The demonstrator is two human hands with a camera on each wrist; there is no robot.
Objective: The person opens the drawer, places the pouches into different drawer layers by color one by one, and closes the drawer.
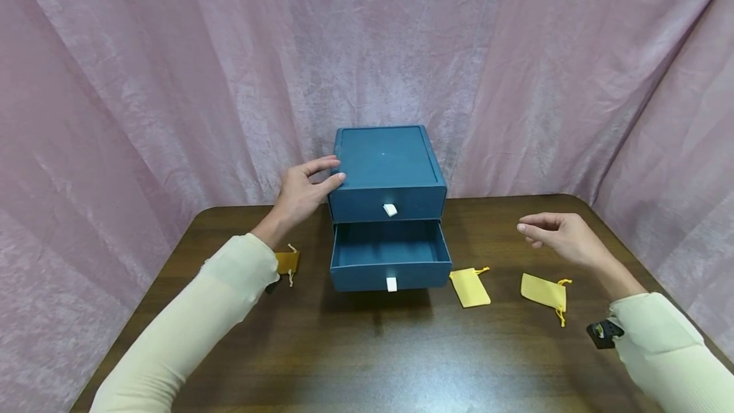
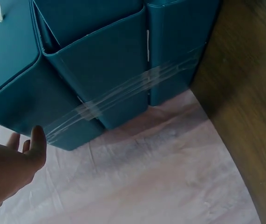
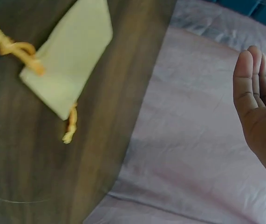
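A dark blue drawer cabinet (image 1: 383, 155) stands at the back of the table. Its top drawer (image 1: 358, 206) is closed, while the drawer below it (image 1: 361, 278) is pulled out, with a bare interior. My left hand (image 1: 298, 191) is at the cabinet's upper left edge, thumb and fingertips right at the side, fingers loosely extended. In the left wrist view, clear tape (image 2: 119, 95) runs along the cabinet's side. To the right, my right hand (image 1: 568, 238) hovers above the table holding nothing, fingers together and slightly bent. Beneath it lies a yellow drawstring pouch (image 1: 541, 290).
Another yellow drawstring pouch (image 1: 471, 288) lies just right of the pulled-out drawer. An orange-brown pouch (image 1: 288, 262) lies left of the cabinet, partly hidden by my left sleeve. Pink curtains (image 1: 229, 81) hang behind the wooden table (image 1: 367, 362).
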